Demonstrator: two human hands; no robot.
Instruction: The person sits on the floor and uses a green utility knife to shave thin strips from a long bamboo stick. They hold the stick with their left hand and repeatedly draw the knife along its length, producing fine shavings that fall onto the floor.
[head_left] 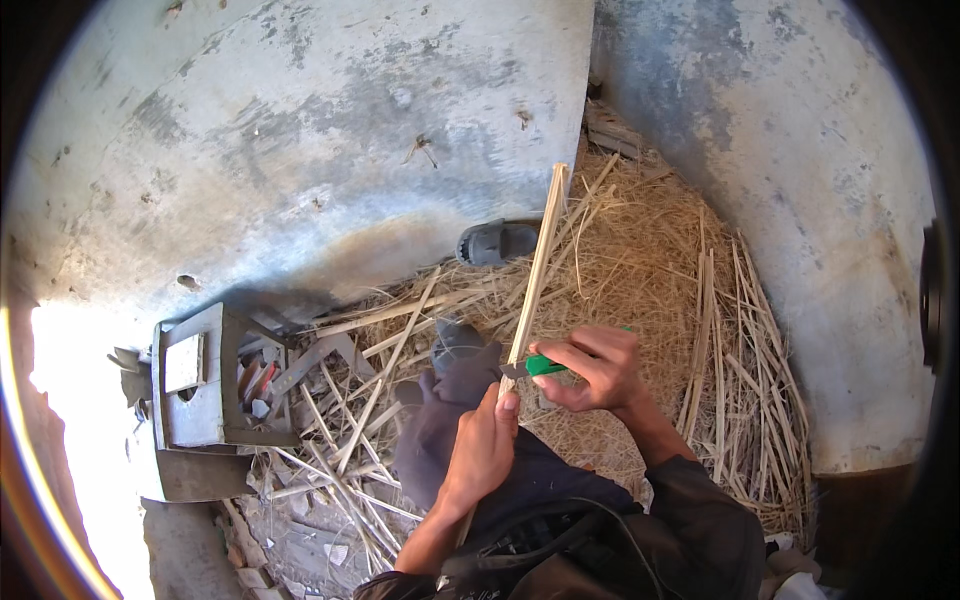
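Observation:
A long, pale split strip of bamboo or wood slants up and away from my lap. My left hand is closed around its lower part, thumb lying along it. In my right hand is a green-handled knife, fingers wrapped round the handle. Its dark blade meets the strip just above my left thumb, crossing it. The strip's lower end passes beneath my left hand and is partly hidden.
Thin shavings cover the floor ahead, with a pile of long strips along the right wall. A grey slipper lies by the far wall. At left stands a worn wooden box holding odds and ends, near loose crossed strips.

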